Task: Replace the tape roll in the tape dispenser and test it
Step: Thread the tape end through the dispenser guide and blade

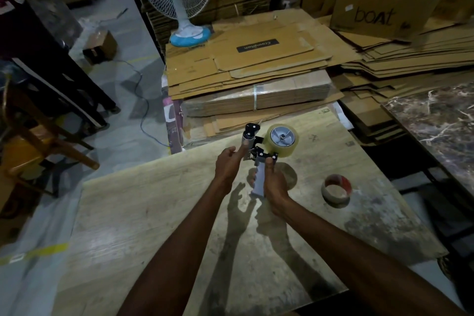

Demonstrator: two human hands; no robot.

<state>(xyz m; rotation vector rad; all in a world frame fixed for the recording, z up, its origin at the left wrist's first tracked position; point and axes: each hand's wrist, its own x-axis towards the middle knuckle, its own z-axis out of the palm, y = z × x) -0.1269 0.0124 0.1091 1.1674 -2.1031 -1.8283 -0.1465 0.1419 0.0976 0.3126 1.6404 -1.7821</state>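
Dispenser: black-and-metal handheld tape dispenser with a pale grey grip (259, 159) is being held up above the pale wood-grain tabletop (154, 213), its roller end pointing away from the person.
New roll: full clear-yellowish roll of packing tape (283, 139) is already sitting on the dispenser's silver hub, on the right side of the frame.
Old roll: spent brown cardboard core with a red inner edge (336, 190) is lying on the tabletop, well apart from the dispenser to the right.
Right hand: right hand (273, 182) is wrapping closed around the grey grip, thumb up near the black frame.
Left hand: left hand (228, 164) is partly open, its fingers (242, 150) touching the metal roller and flap at the dispenser's front.
Step in hand: judging by the fingers at the front, the person is threading the tape's free end; the tape end itself is too clear to make out.
Doing it well: keeping the right hand firm so the frame is not twisting, feeding the tape sticky side down under the roller, and pulling it straight past the cutter.
Risk: fingers are working close to the cutting blade, so they should be staying on the flap rather than the edge.
Background: blue-and-white table fan (184, 0) is standing on stacked flat cardboard (256, 69) behind the tabletop.
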